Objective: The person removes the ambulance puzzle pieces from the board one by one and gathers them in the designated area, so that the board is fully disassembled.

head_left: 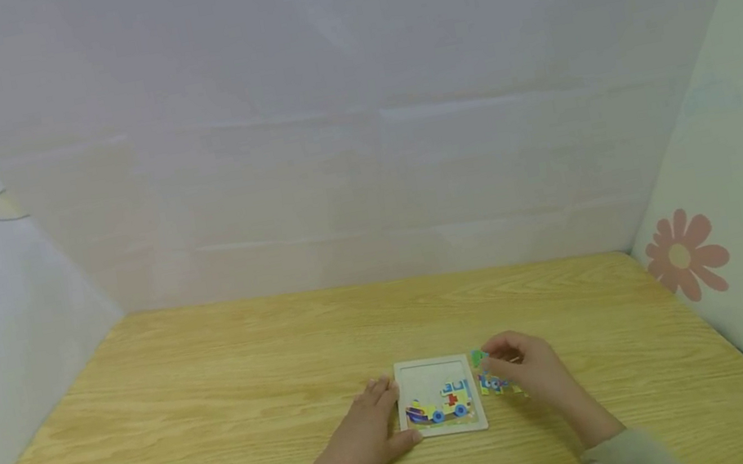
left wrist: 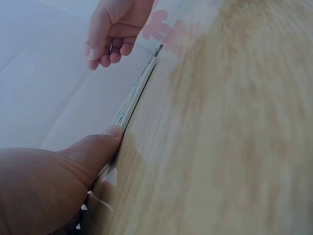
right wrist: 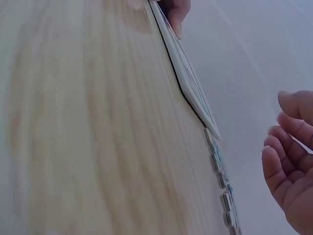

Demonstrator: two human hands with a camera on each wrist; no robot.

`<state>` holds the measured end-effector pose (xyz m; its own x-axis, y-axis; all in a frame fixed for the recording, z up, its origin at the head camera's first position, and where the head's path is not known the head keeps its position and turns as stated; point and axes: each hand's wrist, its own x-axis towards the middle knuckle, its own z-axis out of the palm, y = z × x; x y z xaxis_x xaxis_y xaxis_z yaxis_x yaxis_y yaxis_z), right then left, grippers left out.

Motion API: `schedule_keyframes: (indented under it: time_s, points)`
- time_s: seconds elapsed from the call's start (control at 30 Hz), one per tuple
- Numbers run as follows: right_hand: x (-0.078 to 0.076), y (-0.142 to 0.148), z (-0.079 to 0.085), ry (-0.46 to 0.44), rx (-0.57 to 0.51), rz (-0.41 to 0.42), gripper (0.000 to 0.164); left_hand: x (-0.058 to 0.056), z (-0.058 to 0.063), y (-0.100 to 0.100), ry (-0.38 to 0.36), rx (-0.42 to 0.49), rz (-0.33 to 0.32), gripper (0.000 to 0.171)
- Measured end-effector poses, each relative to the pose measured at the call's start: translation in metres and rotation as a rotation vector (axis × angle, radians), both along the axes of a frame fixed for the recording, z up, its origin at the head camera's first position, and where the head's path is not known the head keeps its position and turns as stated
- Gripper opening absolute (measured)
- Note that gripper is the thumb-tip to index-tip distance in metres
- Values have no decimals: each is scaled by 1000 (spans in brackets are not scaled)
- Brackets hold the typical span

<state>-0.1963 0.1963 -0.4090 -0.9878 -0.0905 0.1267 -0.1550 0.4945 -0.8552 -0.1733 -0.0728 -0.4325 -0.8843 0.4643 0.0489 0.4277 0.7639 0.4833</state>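
Observation:
A small square puzzle tray (head_left: 446, 431) with a pale rim lies flat on the table. Fitted puzzle pieces (head_left: 452, 400) fill its lower part with a colourful wheeled vehicle; bare base shows above them. At the tray's left side, my left hand (head_left: 368, 433) rests with fingers extended along the edge and thumb touching the near left corner. My right hand (head_left: 533, 369) hovers over loose puzzle pieces (head_left: 494, 384) just right of the tray. Its fingers are loosely bent, thumb apart from them in the right wrist view, with nothing visible between. The hand partly hides the loose pieces.
The wood-grain table (head_left: 218, 375) stretches around the tray on all sides. A pale wall sheet (head_left: 363, 184) rises behind the table. On the right stands a panel with printed flowers (head_left: 679, 256).

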Motion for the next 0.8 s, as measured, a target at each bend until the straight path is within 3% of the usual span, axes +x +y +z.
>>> schedule_keyframes:
  time_s: [0.4,0.63,0.8]
  points:
    - [-2,-13,-10,48,92,211,32,0,0,0,17,15,-2,72]
    - [-2,-20,-12,30,113,264,29,0,1,1,4,21,7,72]
    - [-3,-25,-13,47,190,282,28,1,1,1,7,8,7,72]
